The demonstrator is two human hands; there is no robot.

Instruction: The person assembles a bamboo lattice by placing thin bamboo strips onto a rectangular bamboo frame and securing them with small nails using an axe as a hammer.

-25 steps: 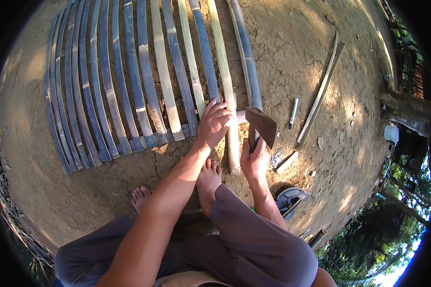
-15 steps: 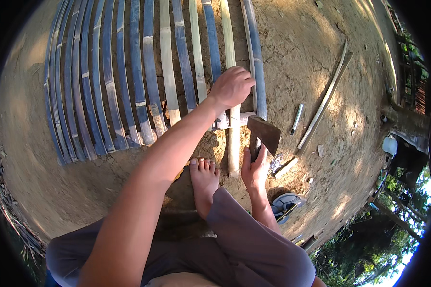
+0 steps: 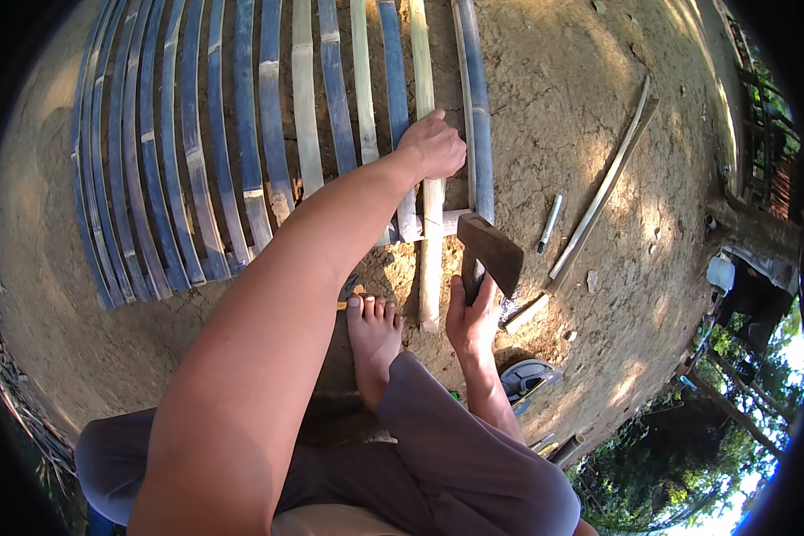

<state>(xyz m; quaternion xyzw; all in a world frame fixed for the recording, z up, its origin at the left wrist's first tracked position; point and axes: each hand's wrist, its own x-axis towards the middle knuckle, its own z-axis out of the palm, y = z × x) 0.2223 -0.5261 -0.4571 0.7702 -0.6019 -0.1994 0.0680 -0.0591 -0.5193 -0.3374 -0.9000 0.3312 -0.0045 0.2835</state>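
Observation:
My left hand (image 3: 431, 146) is closed round a pale bamboo slat (image 3: 431, 241), whose near end sticks out past the frame's crosspiece toward my bare foot (image 3: 374, 330). My right hand (image 3: 473, 323) grips a hatchet (image 3: 494, 252) low by its short handle. Its broad dark blade is up, beside the slat and close to the frame's corner. Under my left hand lies a frame of blue-grey and pale bamboo slats, bounded on the right by a round bamboo pole (image 3: 479, 116). My left forearm hides the near ends of several slats.
Right of the frame, a marker pen (image 3: 551, 223) and two long thin strips (image 3: 603, 183) lie on cracked earth. A short wood piece (image 3: 527, 314) and a grey round object (image 3: 529, 379) are near my right forearm. A tree trunk (image 3: 750, 228) stands at the far right.
My left hand has shifted slightly left and nearer the top along with the pale slat, and its forearm has swung upward. The hatchet and right hand have barely moved.

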